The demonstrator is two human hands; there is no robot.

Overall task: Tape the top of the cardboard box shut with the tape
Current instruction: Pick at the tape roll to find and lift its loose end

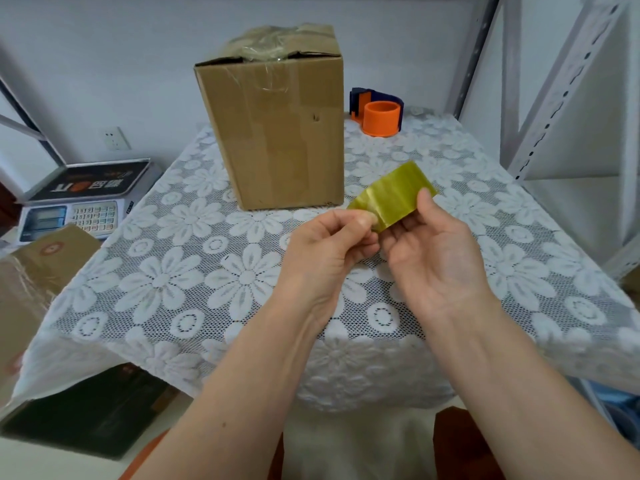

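A tall brown cardboard box (277, 129) stands upright at the back of the table. Its top flaps are folded down under crumpled clear tape, with a small gap at the front left. Just in front of the box, my left hand (329, 247) and my right hand (433, 251) hold a roll of yellowish tape (394, 195) above the tablecloth. My left thumb and fingers pinch the tape at the roll's near left edge. My right hand cups the roll from the right, thumb on its side.
An orange and blue tape dispenser (379, 114) with no roll on it sits at the back right of the table (214, 271), which is covered in white lace. A metal shelf frame (554, 109) rises on the right. A weighing scale (79, 202) and more boxes (34, 282) lie to the left.
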